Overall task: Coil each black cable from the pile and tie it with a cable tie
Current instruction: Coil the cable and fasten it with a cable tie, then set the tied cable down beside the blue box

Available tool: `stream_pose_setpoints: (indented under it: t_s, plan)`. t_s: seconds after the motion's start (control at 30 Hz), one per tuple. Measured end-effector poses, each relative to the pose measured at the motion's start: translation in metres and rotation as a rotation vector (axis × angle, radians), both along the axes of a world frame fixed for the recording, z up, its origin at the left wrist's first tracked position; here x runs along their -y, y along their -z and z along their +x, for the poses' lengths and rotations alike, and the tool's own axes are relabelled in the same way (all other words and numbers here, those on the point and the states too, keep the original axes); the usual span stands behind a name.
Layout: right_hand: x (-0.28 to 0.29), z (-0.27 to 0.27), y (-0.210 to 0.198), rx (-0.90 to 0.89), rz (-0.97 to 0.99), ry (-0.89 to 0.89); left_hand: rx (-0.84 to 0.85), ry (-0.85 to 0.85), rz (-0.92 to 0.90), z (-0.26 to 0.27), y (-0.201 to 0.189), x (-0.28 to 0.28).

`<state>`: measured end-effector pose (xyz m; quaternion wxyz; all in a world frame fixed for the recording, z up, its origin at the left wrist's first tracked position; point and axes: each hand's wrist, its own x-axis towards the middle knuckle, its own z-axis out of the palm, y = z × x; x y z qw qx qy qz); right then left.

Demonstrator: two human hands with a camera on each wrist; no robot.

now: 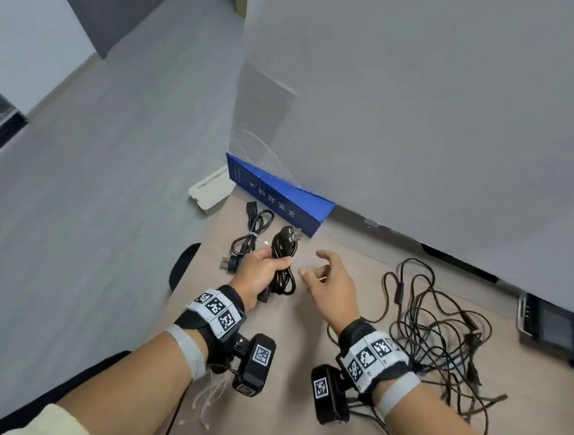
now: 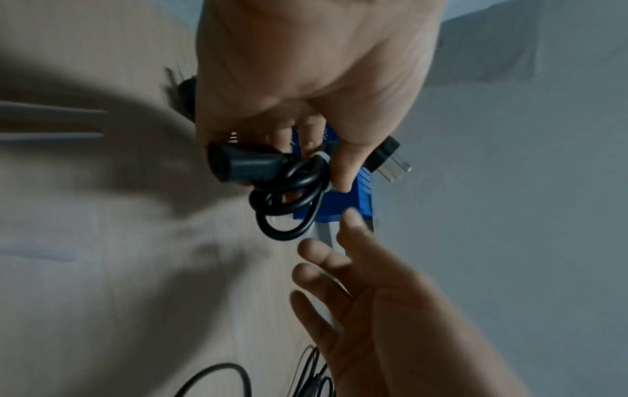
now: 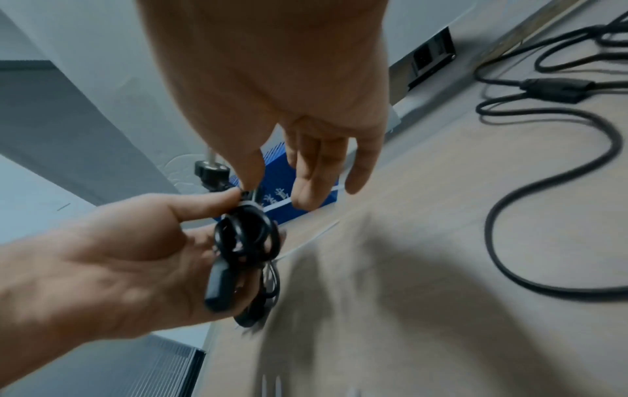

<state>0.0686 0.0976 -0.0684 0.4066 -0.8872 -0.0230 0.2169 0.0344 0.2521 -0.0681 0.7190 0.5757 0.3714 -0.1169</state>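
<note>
My left hand (image 1: pixel 262 272) grips a coiled black power cable (image 1: pixel 284 256) round its middle and holds it above the wooden table (image 1: pixel 301 373). The cable's pronged plug (image 2: pixel 390 161) sticks out past the thumb, and its other connector (image 2: pixel 238 165) lies under the fingers. A pale cable tie (image 2: pixel 322 157) circles the coil (image 3: pixel 248 236). My right hand (image 1: pixel 330 286) hovers just right of the coil with fingers spread and relaxed, holding nothing I can make out. The pile of loose black cables (image 1: pixel 441 336) lies to the right.
A smaller tied cable coil (image 1: pixel 251 235) lies behind my left hand. A blue box (image 1: pixel 280 196) stands against the grey partition (image 1: pixel 423 125), with a white device (image 1: pixel 210 190) beside it. A dark device (image 1: pixel 552 324) sits far right. Loose pale ties (image 1: pixel 209 400) lie under my left wrist.
</note>
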Motion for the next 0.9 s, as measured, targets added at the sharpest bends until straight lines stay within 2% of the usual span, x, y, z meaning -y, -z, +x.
stream_pose_setpoints:
  t_s: [0.07,0.13,0.2,0.23,0.3,0.37,0.4,0.47,0.67,0.77,0.9]
  plan:
    - [-0.012,-0.002,0.001,-0.11,-0.004,-0.036,-0.029,-0.015,-0.056,0.008,0.003,-0.005]
    - [-0.024,-0.001,0.012,-0.211,-0.009,-0.081,-0.051,0.056,-0.141,0.013,0.003,-0.007]
    - [-0.033,0.005,0.023,-0.239,0.006,0.01,-0.039,0.13,-0.192,0.017,0.004,-0.012]
    - [-0.035,0.008,0.029,-0.242,0.013,0.066,-0.02,0.131,-0.158,0.018,0.01,-0.018]
    - [-0.041,0.013,0.034,-0.233,-0.025,0.128,-0.007,0.135,0.184,0.022,0.029,-0.038]
    - [-0.047,0.016,0.041,-0.239,-0.067,0.15,-0.088,0.201,0.572,0.022,0.047,-0.06]
    - [-0.053,0.016,0.044,-0.247,-0.083,0.139,-0.147,0.245,0.692,0.021,0.053,-0.069]
    - [-0.067,0.015,0.051,-0.264,-0.097,0.112,-0.222,0.335,0.785,0.018,0.064,-0.078]
    - [-0.107,0.018,0.066,-0.313,-0.096,0.191,-0.156,0.189,0.677,0.01,0.075,-0.099]
    - [-0.116,0.023,0.071,-0.306,-0.141,0.161,-0.121,0.214,0.633,0.008,0.077,-0.108]
    - [-0.116,0.026,0.072,-0.355,-0.105,0.232,-0.085,0.295,0.613,0.016,0.076,-0.111]
